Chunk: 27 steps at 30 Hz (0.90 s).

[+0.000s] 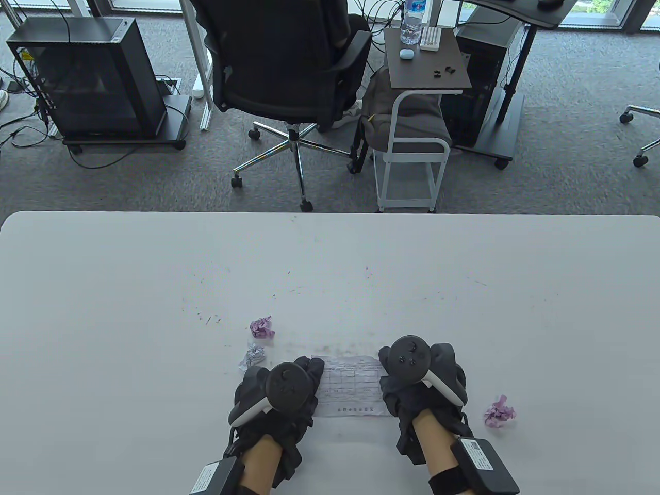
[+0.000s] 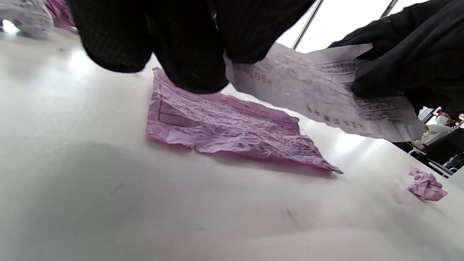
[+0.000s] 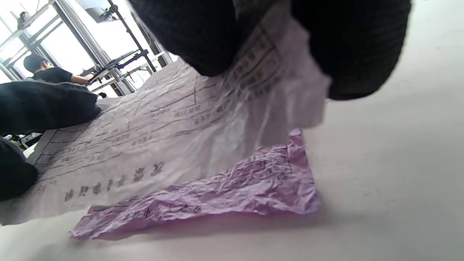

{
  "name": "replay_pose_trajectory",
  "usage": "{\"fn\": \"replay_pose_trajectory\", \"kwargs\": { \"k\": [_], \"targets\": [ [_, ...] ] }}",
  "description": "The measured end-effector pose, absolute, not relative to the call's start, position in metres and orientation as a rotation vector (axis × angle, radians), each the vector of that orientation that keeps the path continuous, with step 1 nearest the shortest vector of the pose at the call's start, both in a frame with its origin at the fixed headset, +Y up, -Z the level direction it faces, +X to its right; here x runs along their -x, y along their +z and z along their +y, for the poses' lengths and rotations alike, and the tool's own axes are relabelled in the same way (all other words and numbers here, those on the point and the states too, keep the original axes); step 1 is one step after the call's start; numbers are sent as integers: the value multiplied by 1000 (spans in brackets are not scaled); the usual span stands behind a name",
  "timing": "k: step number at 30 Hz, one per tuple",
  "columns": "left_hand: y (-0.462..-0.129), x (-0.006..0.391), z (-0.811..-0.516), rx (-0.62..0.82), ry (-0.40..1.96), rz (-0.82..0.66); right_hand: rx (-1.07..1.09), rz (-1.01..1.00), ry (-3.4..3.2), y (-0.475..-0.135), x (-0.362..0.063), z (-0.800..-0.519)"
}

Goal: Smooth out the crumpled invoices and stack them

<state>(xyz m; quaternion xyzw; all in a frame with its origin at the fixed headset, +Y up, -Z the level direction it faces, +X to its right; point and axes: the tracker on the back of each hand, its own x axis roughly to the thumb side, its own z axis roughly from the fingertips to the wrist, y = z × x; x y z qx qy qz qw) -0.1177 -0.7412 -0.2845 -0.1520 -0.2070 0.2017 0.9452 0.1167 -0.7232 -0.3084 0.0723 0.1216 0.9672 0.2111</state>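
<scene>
Both hands hold a flattened white invoice (image 1: 350,385) stretched between them, just above the table. My left hand (image 1: 299,384) pinches its left end and my right hand (image 1: 397,384) pinches its right end. In the wrist views the white invoice (image 2: 319,94) (image 3: 152,141) hovers over a flattened pink invoice (image 2: 232,134) (image 3: 232,192) that lies creased on the table. From above, the pink sheet is hidden under the white one. Crumpled balls lie around: a pink ball (image 1: 262,327), a whitish ball (image 1: 253,356) and another pink ball (image 1: 499,412) (image 2: 426,185) at the right.
The white table (image 1: 154,289) stretches wide on all sides, with small dark specks near the middle. Beyond its far edge stand an office chair (image 1: 289,77), a small side cart (image 1: 417,103) and a computer case (image 1: 98,77) on the carpet.
</scene>
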Motion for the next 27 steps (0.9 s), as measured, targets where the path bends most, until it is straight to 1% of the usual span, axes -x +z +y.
{"fn": "replay_pose_trajectory", "kwargs": {
  "k": [2, 5, 7, 9, 14, 17, 21, 25, 27],
  "targets": [
    [-294, 117, -749, 309, 381, -418, -186, 335, 2672, -315, -117, -730],
    [-302, 117, -759, 357, 389, -421, -182, 388, 2657, -322, -114, -738],
    [-306, 119, -764, 381, 385, -414, -190, 381, 2720, -327, -112, -743],
    [-307, 118, -764, 362, 382, -409, -173, 402, 2725, -330, -109, -750],
    [-306, 111, -766, 374, 294, -403, -171, 410, 2833, -331, -100, -766],
    [-306, 106, -766, 389, 267, -370, -164, 378, 2864, -329, -96, -768],
    [-305, 101, -768, 403, 128, -349, -164, 371, 2947, -327, -91, -770],
    [-305, 104, -770, 405, 25, -330, -137, 368, 3052, -324, -85, -771],
    [-304, 107, -770, 382, 44, -316, -155, 347, 3098, -323, -82, -770]
  ]
}}
